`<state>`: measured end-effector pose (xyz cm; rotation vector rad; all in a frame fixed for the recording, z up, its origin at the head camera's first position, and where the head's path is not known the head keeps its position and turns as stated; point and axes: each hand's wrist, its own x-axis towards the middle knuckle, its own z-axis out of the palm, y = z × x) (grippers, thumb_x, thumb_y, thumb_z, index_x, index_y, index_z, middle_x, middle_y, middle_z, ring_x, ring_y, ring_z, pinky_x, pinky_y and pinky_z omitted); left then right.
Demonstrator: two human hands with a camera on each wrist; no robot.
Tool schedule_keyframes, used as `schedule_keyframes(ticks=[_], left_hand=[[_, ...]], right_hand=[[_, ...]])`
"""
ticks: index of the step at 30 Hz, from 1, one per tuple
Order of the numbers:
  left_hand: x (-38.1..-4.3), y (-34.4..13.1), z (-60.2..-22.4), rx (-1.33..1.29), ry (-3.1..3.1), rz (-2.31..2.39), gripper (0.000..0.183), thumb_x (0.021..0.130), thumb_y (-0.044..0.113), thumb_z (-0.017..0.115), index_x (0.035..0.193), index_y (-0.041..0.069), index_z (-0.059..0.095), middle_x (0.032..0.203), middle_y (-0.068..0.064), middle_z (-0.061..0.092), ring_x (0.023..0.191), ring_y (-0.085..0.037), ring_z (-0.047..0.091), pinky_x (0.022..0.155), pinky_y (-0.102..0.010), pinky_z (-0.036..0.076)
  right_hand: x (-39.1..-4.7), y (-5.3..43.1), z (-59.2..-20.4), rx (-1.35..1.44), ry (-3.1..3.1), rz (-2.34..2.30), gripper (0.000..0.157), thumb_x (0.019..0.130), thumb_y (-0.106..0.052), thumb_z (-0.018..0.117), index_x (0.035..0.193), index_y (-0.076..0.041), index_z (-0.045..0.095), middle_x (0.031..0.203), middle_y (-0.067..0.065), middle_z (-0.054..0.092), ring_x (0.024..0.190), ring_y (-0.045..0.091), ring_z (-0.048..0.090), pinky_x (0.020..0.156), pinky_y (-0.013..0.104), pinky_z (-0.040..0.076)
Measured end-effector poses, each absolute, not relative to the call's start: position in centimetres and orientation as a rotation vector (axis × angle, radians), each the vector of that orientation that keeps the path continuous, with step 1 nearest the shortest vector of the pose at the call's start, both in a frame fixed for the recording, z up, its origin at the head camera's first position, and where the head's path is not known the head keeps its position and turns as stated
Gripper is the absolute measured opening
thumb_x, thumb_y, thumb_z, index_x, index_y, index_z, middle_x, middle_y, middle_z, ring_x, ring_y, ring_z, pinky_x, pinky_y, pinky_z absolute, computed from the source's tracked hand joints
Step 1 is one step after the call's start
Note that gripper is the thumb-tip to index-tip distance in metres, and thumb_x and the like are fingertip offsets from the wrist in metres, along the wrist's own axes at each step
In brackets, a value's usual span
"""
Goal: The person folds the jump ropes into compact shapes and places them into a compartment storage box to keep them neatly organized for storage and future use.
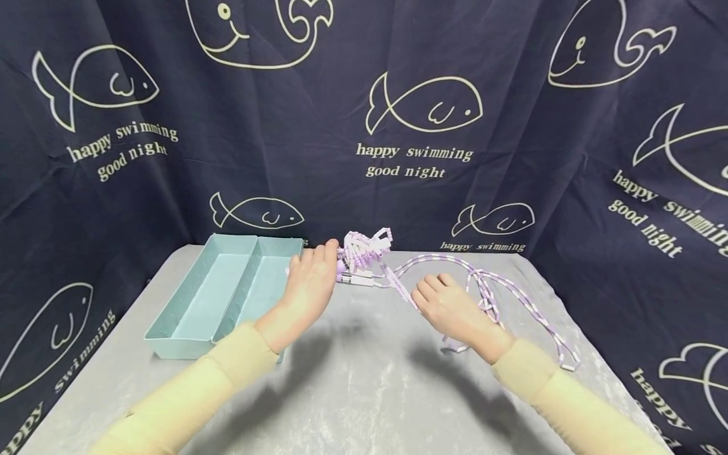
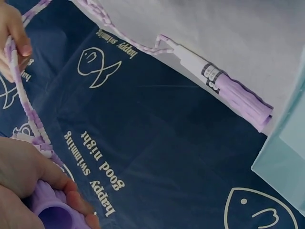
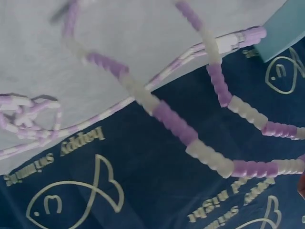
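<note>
My left hand point(image 1: 313, 272) grips a purple jump rope handle point(image 2: 52, 210), its hollow end showing in the left wrist view. Just past these fingers hangs a bunched coil of purple and white beaded rope point(image 1: 364, 249). From it a strand runs to my right hand point(image 1: 449, 306), which holds the rope with curled fingers above the table. In the right wrist view, two beaded lengths point(image 3: 176, 124) sag from the right hand, mostly out of frame. Another jump rope handle point(image 2: 205, 71), purple and white, lies on the table beside the bin.
A pale teal bin point(image 1: 199, 297) with two long compartments stands at the left of the grey table point(image 1: 364, 392). Loose beaded rope point(image 1: 529, 303) loops over the table's right side. A dark blue curtain point(image 1: 318, 151) with fish drawings encloses the back and sides.
</note>
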<state>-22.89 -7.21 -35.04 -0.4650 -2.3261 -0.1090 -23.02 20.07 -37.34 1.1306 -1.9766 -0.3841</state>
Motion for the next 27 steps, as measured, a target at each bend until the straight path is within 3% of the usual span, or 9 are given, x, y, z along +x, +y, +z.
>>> schedule_keyframes(ticks=[7,14,18,23,27], left_hand=[[-23.1,-6.8,-34.7,-0.446,-2.355,-0.166,0.034,0.082,-0.002,0.057,0.114,0.000,0.047,0.083,-0.014,0.060,0.072,-0.033,0.056,0.055,-0.039,0.036],[-22.6,-6.7,-33.5,-0.492,-2.435,-0.366,0.046,0.073,-0.003,0.064,0.113,-0.001,0.043,0.080,-0.015,0.064,0.068,-0.034,0.062,0.054,-0.045,0.045],[-22.4,-6.7,-33.2,-0.471,-2.467,-0.408,0.047,0.073,-0.002,0.065,0.114,0.000,0.043,0.081,-0.015,0.064,0.069,-0.034,0.063,0.054,-0.045,0.045],[-22.7,-6.4,-34.2,-0.407,-2.467,-0.256,0.039,0.077,0.000,0.063,0.112,0.001,0.046,0.079,-0.013,0.062,0.071,-0.032,0.062,0.054,-0.042,0.042],[-22.9,-6.2,-35.3,-0.361,-2.398,-0.058,0.027,0.080,0.001,0.060,0.104,0.003,0.047,0.072,-0.010,0.058,0.063,-0.029,0.058,0.049,-0.038,0.039]], right_hand=[[-21.8,18.2,-36.9,1.186,-1.955,-0.395,0.023,0.089,-0.014,0.036,0.072,-0.007,0.050,0.068,0.005,0.045,0.067,0.024,0.043,0.064,0.035,0.033],[-21.8,17.4,-38.1,1.183,-2.012,-0.418,0.025,0.088,-0.016,0.034,0.070,-0.009,0.051,0.067,0.005,0.044,0.065,0.023,0.041,0.063,0.035,0.032],[-21.6,17.1,-38.3,1.172,-2.045,-0.455,0.025,0.087,-0.016,0.034,0.072,-0.009,0.053,0.068,0.004,0.046,0.066,0.023,0.042,0.064,0.035,0.032],[-20.7,16.3,-37.9,1.165,-1.998,-0.451,0.023,0.087,-0.014,0.035,0.072,-0.009,0.052,0.066,0.004,0.044,0.065,0.023,0.042,0.066,0.037,0.034],[-19.9,15.8,-36.9,1.112,-1.972,-0.418,0.027,0.089,-0.011,0.032,0.069,-0.010,0.049,0.063,0.004,0.041,0.062,0.023,0.039,0.066,0.039,0.034]])
